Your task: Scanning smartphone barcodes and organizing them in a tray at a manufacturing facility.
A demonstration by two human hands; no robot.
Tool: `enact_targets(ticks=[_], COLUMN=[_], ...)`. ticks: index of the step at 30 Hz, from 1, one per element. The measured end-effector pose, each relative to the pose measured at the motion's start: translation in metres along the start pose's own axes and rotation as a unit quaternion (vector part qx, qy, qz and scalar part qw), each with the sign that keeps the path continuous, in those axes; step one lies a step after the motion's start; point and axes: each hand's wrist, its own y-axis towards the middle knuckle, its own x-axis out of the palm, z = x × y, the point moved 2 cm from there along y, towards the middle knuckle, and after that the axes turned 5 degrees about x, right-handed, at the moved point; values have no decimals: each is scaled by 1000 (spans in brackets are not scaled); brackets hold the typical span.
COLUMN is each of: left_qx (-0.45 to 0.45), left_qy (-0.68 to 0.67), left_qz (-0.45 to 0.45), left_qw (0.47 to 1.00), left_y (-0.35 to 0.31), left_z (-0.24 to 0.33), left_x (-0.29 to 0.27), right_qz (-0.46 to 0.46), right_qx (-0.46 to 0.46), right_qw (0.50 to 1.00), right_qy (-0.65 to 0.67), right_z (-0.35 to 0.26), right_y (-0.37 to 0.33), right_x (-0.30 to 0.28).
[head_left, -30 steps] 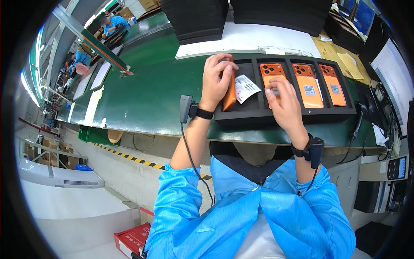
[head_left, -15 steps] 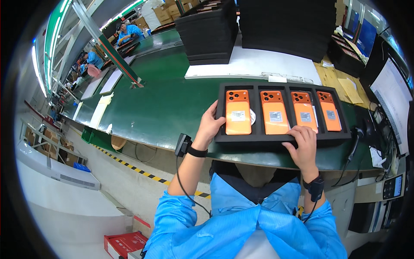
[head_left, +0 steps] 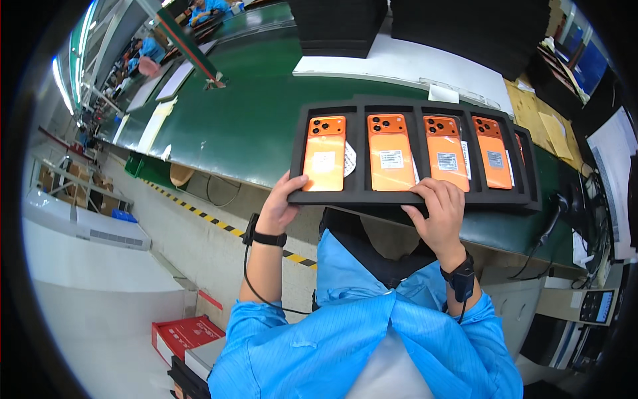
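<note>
A black foam tray (head_left: 399, 197) holds several orange smartphones (head_left: 391, 166) in a row, backs up, each bearing a pale label. White paper tags (head_left: 350, 159) stick out beside some of them. My left hand (head_left: 280, 205) grips the tray's near left corner, thumb on the rim by the leftmost phone. My right hand (head_left: 438, 211) is closed over the near edge, fingertips by the third phone from the left. At the right, another black tray (head_left: 528, 159) shows from underneath, with a sliver of orange in it.
Tall stacks of black trays (head_left: 339, 26) stand on a white board (head_left: 392, 63) on the green table (head_left: 246, 86). To the right are a handheld scanner (head_left: 555, 216), cables and a monitor (head_left: 615, 173). Two people in blue sit far left. A red box (head_left: 186, 336) lies on the floor.
The upper tray has come off the one beneath and moved left and toward me, both hands still on it. The lower tray now shows at the right.
</note>
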Motion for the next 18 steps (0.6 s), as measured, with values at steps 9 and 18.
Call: enact_targets(ticks=[9,18], left_qx=[-17,232], left_qy=[-248,-242], left_qz=[-18,-28], left_qw=[968,942], left_y=[-41,-64], left_z=[-38,119], left_x=[-11,11], right_qz=[83,143], right_qx=[-19,125], right_qw=[995,982], right_qy=[52,-13], right_z=[-5,52], right_y=[-24,-127], right_x=[-22,-46])
